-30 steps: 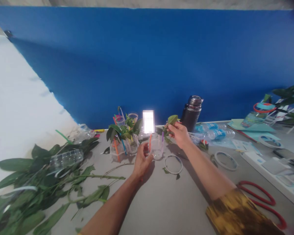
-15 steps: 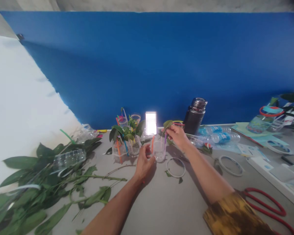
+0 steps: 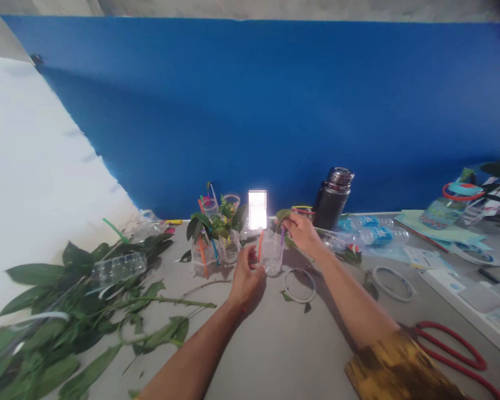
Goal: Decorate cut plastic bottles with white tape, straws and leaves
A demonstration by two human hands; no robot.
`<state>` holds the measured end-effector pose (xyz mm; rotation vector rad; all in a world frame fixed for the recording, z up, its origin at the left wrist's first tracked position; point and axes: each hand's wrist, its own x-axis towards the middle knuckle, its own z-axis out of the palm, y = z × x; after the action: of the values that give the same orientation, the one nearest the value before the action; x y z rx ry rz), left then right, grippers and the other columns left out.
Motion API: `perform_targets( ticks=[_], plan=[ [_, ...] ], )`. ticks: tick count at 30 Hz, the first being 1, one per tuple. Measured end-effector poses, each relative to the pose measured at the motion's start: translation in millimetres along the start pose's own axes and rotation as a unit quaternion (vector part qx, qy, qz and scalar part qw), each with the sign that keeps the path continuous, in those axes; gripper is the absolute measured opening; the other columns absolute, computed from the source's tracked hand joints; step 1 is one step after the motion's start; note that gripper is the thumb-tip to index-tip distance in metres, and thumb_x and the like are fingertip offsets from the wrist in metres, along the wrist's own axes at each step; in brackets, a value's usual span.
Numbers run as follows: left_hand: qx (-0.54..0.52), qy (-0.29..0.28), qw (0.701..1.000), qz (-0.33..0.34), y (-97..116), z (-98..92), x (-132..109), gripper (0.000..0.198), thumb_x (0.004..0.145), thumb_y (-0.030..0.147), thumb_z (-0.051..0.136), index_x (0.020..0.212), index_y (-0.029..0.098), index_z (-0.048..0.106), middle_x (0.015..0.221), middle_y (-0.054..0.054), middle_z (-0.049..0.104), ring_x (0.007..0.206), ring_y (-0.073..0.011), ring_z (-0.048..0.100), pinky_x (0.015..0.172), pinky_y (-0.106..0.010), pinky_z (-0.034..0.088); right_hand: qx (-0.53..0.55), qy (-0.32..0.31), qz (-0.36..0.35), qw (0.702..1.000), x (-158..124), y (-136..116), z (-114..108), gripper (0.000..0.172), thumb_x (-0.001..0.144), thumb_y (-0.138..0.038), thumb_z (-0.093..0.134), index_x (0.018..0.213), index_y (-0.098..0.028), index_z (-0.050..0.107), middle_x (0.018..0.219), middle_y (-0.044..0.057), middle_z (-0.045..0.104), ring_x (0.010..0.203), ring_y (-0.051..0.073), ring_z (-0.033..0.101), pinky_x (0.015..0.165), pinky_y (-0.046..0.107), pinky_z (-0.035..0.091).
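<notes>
Far left, cut leafy branches (image 3: 66,300) lie across the grey table (image 3: 275,355). Next come clear cups (image 3: 228,250) holding leaves and coloured straws. The person's left hand (image 3: 246,276) is curled, fingers pressed to the side of a clear plastic cup (image 3: 271,258), which stands on the table holding an orange straw (image 3: 260,247) and a purple straw (image 3: 281,236). The right hand (image 3: 300,233) pinches a green leaf (image 3: 282,215) just above that cup's rim. Beyond lie a white plastic ring (image 3: 299,285), a dark flask (image 3: 332,199) with a steel top, and water bottles (image 3: 358,223) whose blue labels (image 3: 381,235) are too small to read.
</notes>
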<state>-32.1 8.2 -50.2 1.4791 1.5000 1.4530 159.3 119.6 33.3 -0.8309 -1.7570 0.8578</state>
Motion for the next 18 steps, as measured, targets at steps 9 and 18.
perform_targets(
  ticks=[9, 18],
  plan=[
    [-0.002, -0.001, 1.000, -0.007, 5.5, -0.4, -1.4, 0.057, 0.078, 0.020, 0.065, 0.135, 0.018, 0.062, 0.128, -0.015, 0.067, 0.116, -0.0281, 0.067, 0.097, -0.042, 0.056, -0.021, -0.016, 0.006, 1.000, -2.4, 1.2, 0.8, 0.024, 0.089, -0.035, 0.058, 0.087, -0.021, 0.077, 0.075, 0.002, 0.064, 0.074, 0.019, 0.057, 0.065, 0.028, 0.044],
    [0.003, -0.003, 1.000, -0.002, 6.3, -1.2, -1.7, 0.057, 0.080, 0.020, 0.067, 0.136, 0.017, 0.061, 0.131, -0.016, 0.067, 0.120, -0.0290, 0.066, 0.098, -0.043, 0.055, -0.007, -0.064, 0.024, 0.998, -6.5, -6.0, 0.2, 0.022, 0.087, -0.030, 0.059, 0.083, -0.020, 0.078, 0.063, -0.001, 0.058, 0.075, 0.021, 0.059, 0.067, 0.030, 0.045]
  ],
)
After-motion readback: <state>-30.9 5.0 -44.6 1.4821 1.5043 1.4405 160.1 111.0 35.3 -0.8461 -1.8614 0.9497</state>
